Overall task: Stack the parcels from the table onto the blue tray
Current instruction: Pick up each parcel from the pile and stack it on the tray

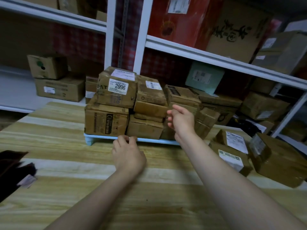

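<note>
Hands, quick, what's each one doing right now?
Left hand: fingers curled on the front rim of the blue tray.
Right hand: open, loosely curled, holding nothing, in front of the stacked parcels.

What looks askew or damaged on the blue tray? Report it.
The top parcel labelled 2996 sits tilted on the box below on the blue tray, its cardboard creased and dented. The small parcels at the stack's right end sit crooked.
</note>
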Available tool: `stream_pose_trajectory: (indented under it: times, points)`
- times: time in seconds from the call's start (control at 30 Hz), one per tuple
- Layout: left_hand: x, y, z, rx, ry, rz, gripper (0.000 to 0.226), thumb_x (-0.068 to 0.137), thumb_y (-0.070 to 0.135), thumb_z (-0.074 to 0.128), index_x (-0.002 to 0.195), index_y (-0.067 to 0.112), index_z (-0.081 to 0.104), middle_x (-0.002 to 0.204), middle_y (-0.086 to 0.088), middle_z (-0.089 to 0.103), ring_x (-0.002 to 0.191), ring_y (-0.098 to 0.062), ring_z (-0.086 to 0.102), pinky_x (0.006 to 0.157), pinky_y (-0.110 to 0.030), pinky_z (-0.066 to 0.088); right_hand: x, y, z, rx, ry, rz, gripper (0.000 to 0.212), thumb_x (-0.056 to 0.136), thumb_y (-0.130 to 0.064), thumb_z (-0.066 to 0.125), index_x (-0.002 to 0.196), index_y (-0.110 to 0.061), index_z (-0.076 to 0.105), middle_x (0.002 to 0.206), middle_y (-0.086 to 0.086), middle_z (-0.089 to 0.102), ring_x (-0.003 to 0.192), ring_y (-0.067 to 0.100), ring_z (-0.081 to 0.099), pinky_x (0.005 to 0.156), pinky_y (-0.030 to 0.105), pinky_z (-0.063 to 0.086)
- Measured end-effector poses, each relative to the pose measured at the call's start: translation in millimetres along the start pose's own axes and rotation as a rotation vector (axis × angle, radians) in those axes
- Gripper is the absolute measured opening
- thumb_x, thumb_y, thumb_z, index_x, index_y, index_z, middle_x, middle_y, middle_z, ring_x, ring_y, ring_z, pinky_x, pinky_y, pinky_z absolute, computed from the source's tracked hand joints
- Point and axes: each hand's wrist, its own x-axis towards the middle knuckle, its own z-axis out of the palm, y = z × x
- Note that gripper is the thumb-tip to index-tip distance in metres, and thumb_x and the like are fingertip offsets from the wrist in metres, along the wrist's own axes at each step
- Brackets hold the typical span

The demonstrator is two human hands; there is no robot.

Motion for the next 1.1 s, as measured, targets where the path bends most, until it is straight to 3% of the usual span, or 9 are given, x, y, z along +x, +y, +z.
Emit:
stream_pose_trajectory:
  times: [0.1, 0.27, 0.4, 0.53, 0.67, 0.8, 0.97, 1.1]
  points:
    - [-10.5, 20.8, 9.8, 0.002, -0.048, 0.021, 0.044, 0.091, 0.035, 0.053, 0.134, 0.027, 0.044, 0.134, -0.006, 0.038, 0.124, -0.025, 0.034, 0.101, -0.032, 0.030, 0.9, 7.9, -32.6, -0.052, 0.034, -0.067, 0.023, 0.102, -0.012, 0.050, 0.118, -0.021, 0.064, 0.089, -0.004, 0.070, 0.069, 0.007, 0.058, 0.054, 0.019, 0.050]
    - [-30.2, 67.0, 38.1, -0.009, -0.309, 0.135, 0.046, 0.091, 0.041, 0.052, 0.136, 0.034, 0.043, 0.142, -0.003, 0.045, 0.131, -0.026, 0.039, 0.106, -0.038, 0.030, 18.9, 14.4, -107.5, -0.089, 0.227, -0.102, 0.018, 0.102, -0.016, 0.049, 0.109, -0.021, 0.065, 0.080, -0.003, 0.068, 0.069, 0.010, 0.059, 0.058, 0.026, 0.051]
    - [-50.6, 108.4, 62.4, -0.035, -0.466, 0.194, 0.052, 0.087, 0.045, 0.056, 0.135, 0.036, 0.042, 0.134, 0.004, 0.055, 0.127, -0.021, 0.045, 0.106, -0.040, 0.031, 37.1, 23.5, -181.9, -0.125, 0.445, -0.061, 0.018, 0.101, -0.024, 0.051, 0.105, -0.023, 0.068, 0.077, -0.004, 0.068, 0.082, 0.017, 0.065, 0.087, 0.041, 0.053]
    - [-70.9, 148.0, 85.1, -0.112, -0.526, 0.168, 0.042, 0.085, 0.041, 0.057, 0.124, 0.031, 0.046, 0.119, 0.006, 0.063, 0.121, -0.021, 0.051, 0.099, -0.039, 0.032, 48.0, 43.5, -252.8, -0.138, 0.645, 0.028, 0.010, 0.097, -0.021, 0.056, 0.102, -0.022, 0.065, 0.105, 0.001, 0.068, 0.106, 0.026, 0.064, 0.096, 0.037, 0.049]
    - [-84.0, 174.7, 98.3, -0.107, -0.522, 0.203, 0.034, 0.086, 0.039, 0.059, 0.118, 0.030, 0.052, 0.123, 0.003, 0.059, 0.122, -0.022, 0.047, 0.098, -0.038, 0.035, 51.2, 59.6, -303.7, -0.221, 0.713, 0.200, 0.040, 0.094, -0.024, 0.063, 0.131, -0.015, 0.054, 0.135, 0.010, 0.054, 0.122, 0.034, 0.055, 0.099, 0.038, 0.044]
    - [-96.7, 197.5, 110.3, 0.028, -0.504, 0.238, 0.053, 0.087, 0.047, 0.057, 0.134, 0.029, 0.044, 0.142, -0.007, 0.043, 0.131, -0.028, 0.034, 0.103, -0.042, 0.030, 53.1, 69.3, -333.4, -0.327, 0.770, 0.345, 0.064, 0.089, -0.034, 0.071, 0.143, -0.018, 0.040, 0.148, 0.020, 0.032, 0.132, 0.041, 0.040, 0.106, 0.046, 0.039]
    - [-118.3, 227.8, 118.7, 0.286, -0.618, 0.190, 0.117, 0.070, 0.079, 0.056, 0.152, 0.009, 0.011, 0.156, -0.019, 0.015, 0.142, -0.038, 0.014, 0.115, -0.050, 0.017, 62.2, 68.1, -352.1, -0.593, 0.816, 0.314, 0.084, 0.083, -0.039, 0.076, 0.150, -0.031, 0.025, 0.158, 0.021, 0.011, 0.136, 0.042, 0.026, 0.108, 0.050, 0.035]
    - [-120.6, 239.0, 123.8, 0.416, -0.661, 0.167, 0.126, 0.068, 0.081, 0.058, 0.152, 0.005, 0.002, 0.157, -0.020, 0.008, 0.144, -0.039, 0.008, 0.117, -0.056, 0.009, 80.3, 66.1, -362.5, -0.799, 0.700, 0.312, 0.093, 0.082, -0.044, 0.077, 0.153, -0.042, 0.016, 0.164, 0.019, -0.015, 0.145, 0.044, 0.013, 0.110, 0.053, 0.031]
